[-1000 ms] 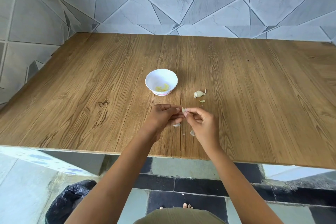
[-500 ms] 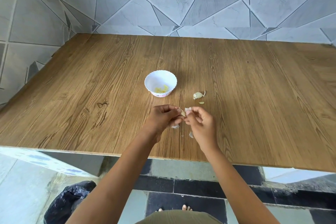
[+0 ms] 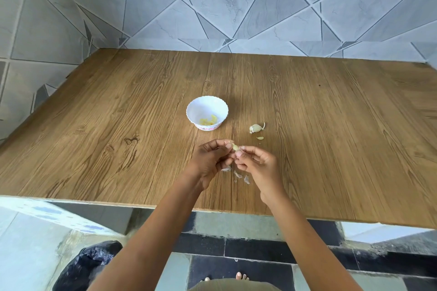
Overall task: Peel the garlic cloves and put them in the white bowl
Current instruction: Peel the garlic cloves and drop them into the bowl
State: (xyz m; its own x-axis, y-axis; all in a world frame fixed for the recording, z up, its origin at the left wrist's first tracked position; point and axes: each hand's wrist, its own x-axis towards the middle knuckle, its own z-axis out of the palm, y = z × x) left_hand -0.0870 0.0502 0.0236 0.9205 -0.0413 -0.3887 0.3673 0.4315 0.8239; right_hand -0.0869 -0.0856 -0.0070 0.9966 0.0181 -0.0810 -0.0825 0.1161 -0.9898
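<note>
while both hands work just above the near part of the wooden table (image 3: 118,137), the left hand (image 3: 210,160) pinches a pale garlic clove (image 3: 235,147) between thumb and curled fingertips. the right hand (image 3: 257,165) meets it from the other side, its thumb and forefinger closed on the same clove's end; how much skin is left on it is hard to tell at this size. below the hands, thin skin scraps (image 3: 237,175) lie on the wood. the white bowl (image 3: 189,113) stands upright farther back and slightly left of the hands, apart from them, with yellowish peeled pieces (image 3: 209,120) at its bottom. to the right of the bowl a second clove (image 3: 255,128), still in its papery skin, lies on the table, with a small sliver (image 3: 260,138) just beside it. grey tiled wall (image 3: 236,7) rises behind the table, and a black bag (image 3: 87,264) sits on the floor at lower left.
</note>
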